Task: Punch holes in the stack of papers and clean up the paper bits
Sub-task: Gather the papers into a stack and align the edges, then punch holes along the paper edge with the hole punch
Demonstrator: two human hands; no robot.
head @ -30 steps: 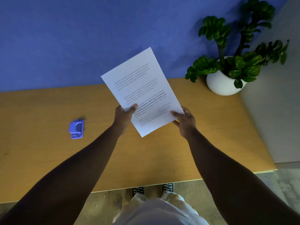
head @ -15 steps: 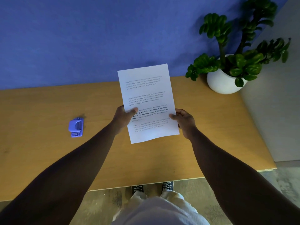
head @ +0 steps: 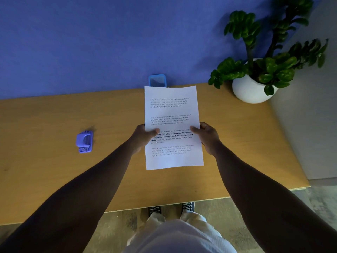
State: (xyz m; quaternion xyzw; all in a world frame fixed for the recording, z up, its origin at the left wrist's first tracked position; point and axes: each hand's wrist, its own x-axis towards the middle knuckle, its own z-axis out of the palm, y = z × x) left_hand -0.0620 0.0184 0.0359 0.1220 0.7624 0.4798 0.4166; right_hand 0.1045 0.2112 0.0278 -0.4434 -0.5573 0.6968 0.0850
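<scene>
I hold a white stack of papers with printed text, squared up and upright above the middle of the wooden table. My left hand grips its left edge with the thumb on the front. My right hand grips the right edge the same way. A small blue-purple hole punch lies on the table well to the left, apart from both hands. No paper bits show on the table.
A blue container stands at the back edge against the blue wall, just behind the paper's top. A white pot with a green plant sits at the back right corner. The table's front edge runs near my shoes.
The stack has turned from tilted left to straight and dropped lower toward the table. The blue container behind it has come into sight. The hole punch has not moved.
</scene>
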